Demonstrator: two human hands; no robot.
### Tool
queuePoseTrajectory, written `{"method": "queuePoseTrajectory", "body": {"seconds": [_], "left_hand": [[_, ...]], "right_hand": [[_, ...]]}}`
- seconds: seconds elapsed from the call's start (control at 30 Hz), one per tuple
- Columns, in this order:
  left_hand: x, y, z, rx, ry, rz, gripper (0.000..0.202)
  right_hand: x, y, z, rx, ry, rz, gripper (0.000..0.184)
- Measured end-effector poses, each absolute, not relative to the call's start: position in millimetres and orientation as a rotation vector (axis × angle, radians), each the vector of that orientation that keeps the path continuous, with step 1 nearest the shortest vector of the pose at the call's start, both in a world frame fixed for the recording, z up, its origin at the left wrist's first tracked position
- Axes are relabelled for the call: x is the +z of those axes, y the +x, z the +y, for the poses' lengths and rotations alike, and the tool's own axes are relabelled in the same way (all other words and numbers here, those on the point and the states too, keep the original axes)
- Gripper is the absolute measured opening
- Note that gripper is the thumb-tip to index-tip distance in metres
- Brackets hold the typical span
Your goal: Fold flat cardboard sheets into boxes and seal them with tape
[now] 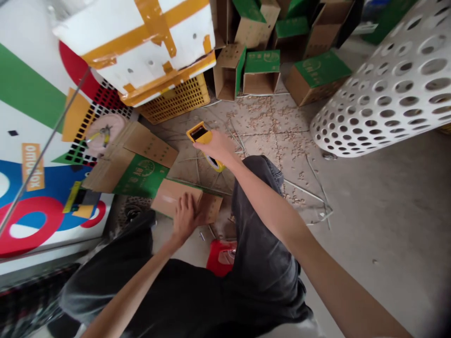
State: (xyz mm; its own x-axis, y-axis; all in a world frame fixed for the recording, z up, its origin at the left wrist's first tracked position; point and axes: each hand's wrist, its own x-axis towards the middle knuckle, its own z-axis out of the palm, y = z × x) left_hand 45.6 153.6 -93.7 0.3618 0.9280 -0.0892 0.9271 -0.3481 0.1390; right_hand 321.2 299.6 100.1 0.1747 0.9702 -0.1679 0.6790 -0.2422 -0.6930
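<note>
My right hand (221, 149) is wrapped round a yellow carton stapler (201, 134), held above the floor in front of my knees. Its dark-faced head points up and left, and a yellow curved part shows below my fingers. My left hand (185, 216) lies on a small brown cardboard box (172, 195), fingers apart, resting on its top near the right edge. The box stands between my legs with its near side partly hidden by the hand. Just beyond it are stacked flat cartons with a green printed panel (141, 173).
Small brown bits (262, 112) and grey straps (310, 192) litter the floor. Several green-and-brown boxes (261, 72) stand at the back. A white perforated column (391, 89) rises right; a taped foam box (148, 47) sits on a yellow crate (176, 101). Pliers (106, 136) lie left.
</note>
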Motion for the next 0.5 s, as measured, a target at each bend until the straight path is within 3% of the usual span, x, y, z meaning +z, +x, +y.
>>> {"method": "queuePoseTrajectory", "body": {"seconds": [0.2,0.4,0.5], "left_hand": [[-43,-51,226,0.202,2.388,1.935,0.067],[-40,-53,245,0.205,2.313,2.237,0.126],[-55,-59,254,0.305,2.237,2.278,0.123]], "right_hand": [[120,317,291,0.792,-2.006,-1.608,0.058],[112,305,302,0.728,-2.059,-1.652,0.057],[103,301,308,0.686,-2.091,-1.699,0.056]]}}
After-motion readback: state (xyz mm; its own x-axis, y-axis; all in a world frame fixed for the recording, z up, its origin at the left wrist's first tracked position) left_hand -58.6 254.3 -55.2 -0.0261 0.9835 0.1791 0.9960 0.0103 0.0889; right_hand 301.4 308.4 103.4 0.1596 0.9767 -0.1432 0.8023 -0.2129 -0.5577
